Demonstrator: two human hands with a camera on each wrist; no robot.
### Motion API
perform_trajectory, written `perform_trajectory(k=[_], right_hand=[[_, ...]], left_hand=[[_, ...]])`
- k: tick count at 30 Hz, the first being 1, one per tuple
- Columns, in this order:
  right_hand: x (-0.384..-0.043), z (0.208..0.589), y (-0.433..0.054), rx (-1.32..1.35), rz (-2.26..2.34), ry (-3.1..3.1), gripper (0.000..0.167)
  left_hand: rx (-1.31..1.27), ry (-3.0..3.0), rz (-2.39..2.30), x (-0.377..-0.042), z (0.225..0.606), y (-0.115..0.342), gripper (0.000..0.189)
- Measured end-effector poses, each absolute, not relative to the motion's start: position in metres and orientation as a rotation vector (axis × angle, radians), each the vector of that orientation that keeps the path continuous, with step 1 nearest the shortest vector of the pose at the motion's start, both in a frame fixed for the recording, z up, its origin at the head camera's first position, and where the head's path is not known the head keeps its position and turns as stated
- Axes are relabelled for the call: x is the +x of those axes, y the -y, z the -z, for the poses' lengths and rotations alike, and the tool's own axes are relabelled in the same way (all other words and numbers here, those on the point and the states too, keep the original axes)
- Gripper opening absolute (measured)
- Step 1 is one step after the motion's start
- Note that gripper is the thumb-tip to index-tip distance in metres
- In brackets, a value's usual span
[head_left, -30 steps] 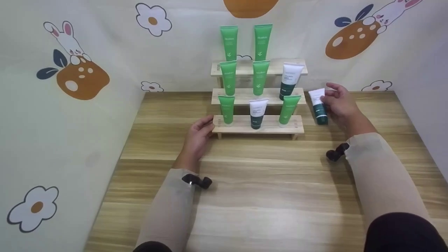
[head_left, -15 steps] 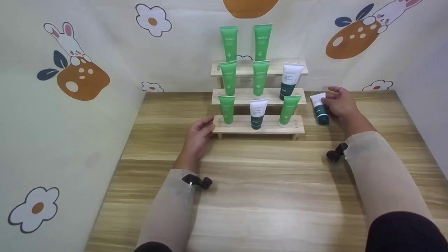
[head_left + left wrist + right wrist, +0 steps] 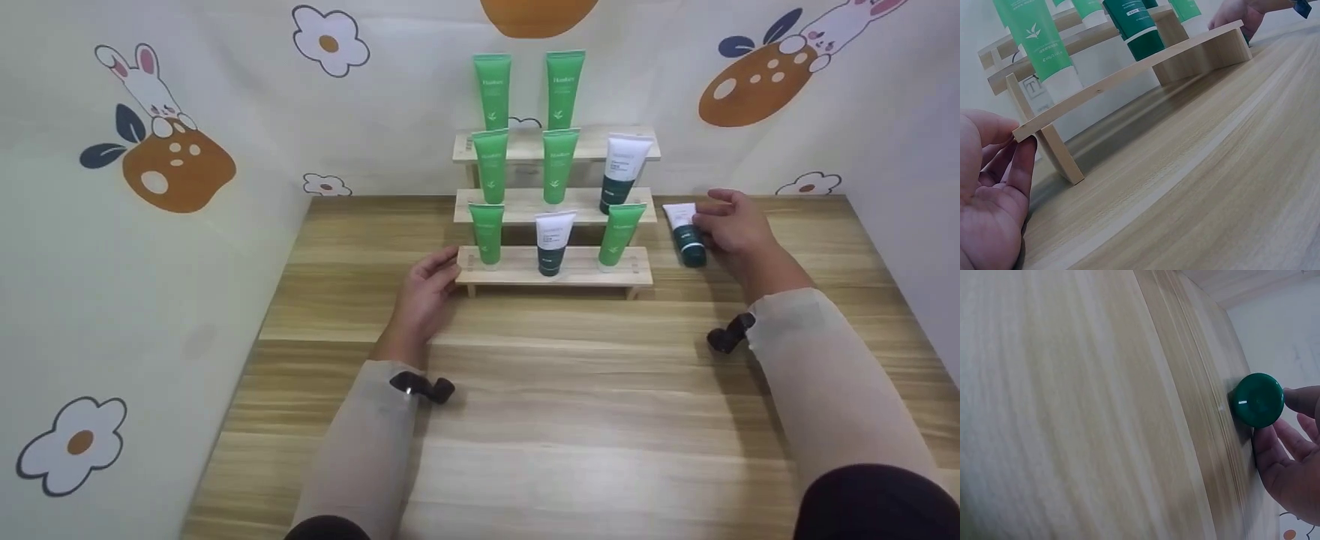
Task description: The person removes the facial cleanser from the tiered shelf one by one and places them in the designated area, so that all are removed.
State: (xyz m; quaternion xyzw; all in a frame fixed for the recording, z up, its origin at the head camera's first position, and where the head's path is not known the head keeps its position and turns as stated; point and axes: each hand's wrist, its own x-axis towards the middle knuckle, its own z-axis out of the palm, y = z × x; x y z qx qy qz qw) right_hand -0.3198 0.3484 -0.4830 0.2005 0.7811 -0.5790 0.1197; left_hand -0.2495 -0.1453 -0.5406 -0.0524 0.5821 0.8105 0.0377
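At the left end of the lowest shelf, my left hand (image 3: 427,292) pinches the board of the wooden stepped display stand (image 3: 510,277); the left wrist view has the thumb above the edge and fingers below. My right hand (image 3: 742,232) holds a white and dark green squeeze tube (image 3: 686,232) between thumb and fingers, right of the stand. In the right wrist view the tube's round green cap (image 3: 1258,400) faces the camera, low over or on the table. Several green tubes (image 3: 559,166) stand on the tiers, with white and dark green tubes (image 3: 553,241) on the lower two.
The wood-grain tabletop (image 3: 570,405) runs from the stand toward me. Behind it rises a patterned backdrop (image 3: 405,112), with side walls at left and right. Each wrist carries a small black camera (image 3: 424,387).
The tube's white end has sunk lower beside the stand. My right hand has dropped with it and shifted slightly right. The left hand has kept its place.
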Motion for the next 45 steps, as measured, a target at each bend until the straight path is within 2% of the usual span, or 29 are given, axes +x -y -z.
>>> perform_trajectory(k=[11, 20, 34, 45], right_hand=[[-0.317, 0.473, -0.352, 0.486, 1.608, -2.352, 0.076], [-0.309, 0.431, -0.342, 0.316, 1.592, -2.534, 0.067], [-0.296, 0.362, -0.297, 0.073, 1.895, -2.553, 0.048], [-0.306, 0.315, -0.259, -0.165, 1.991, -2.526, 0.047]], left_hand=[[-0.18, -1.79, -2.475, -0.248, 0.537, 0.145, 0.043], [-0.189, -1.82, -2.419, -0.247, 0.534, 0.147, 0.043], [-0.227, -1.863, -2.385, -0.248, 0.533, 0.147, 0.042], [-0.215, -1.846, -2.386, -0.249, 0.535, 0.148, 0.042]])
